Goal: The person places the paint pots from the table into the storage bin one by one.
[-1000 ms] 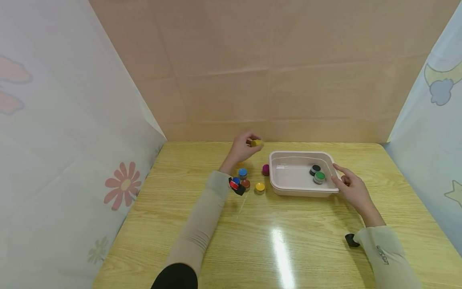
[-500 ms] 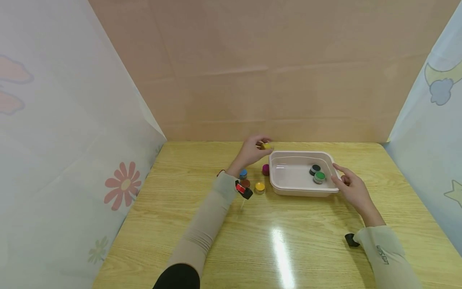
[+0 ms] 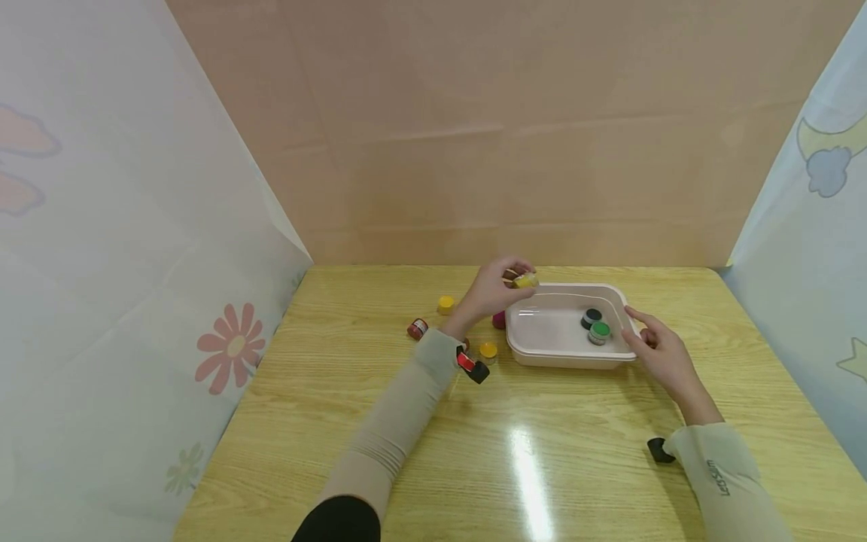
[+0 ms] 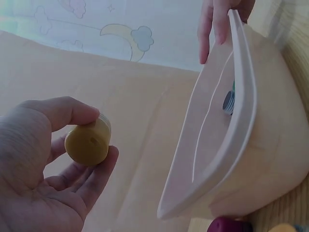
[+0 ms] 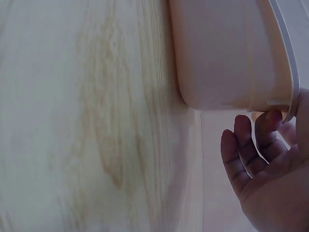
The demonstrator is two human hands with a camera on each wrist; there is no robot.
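One yellow jar (image 3: 526, 281) pinched in left grip (image 3: 497, 290), just right of frame center; pink tub (image 3: 565, 361) near it holds two: black jar (image 3: 591, 319), green jar (image 3: 599, 333). Right grip (image 3: 664, 357) holds tub's right rim. Two yellow-lidded jars (image 3: 445, 305) on counter (image 3: 596, 421), mid-frame.

The right hand (image 5: 275, 179) held the pale pink plastic tub (image 5: 222, 58) by its rim (image 5: 288, 58) at one end. One fingertip touched just under the rim, and more fingers were bent close by. The wooden counter (image 5: 106, 121) beside the tub had wavy brown lines.
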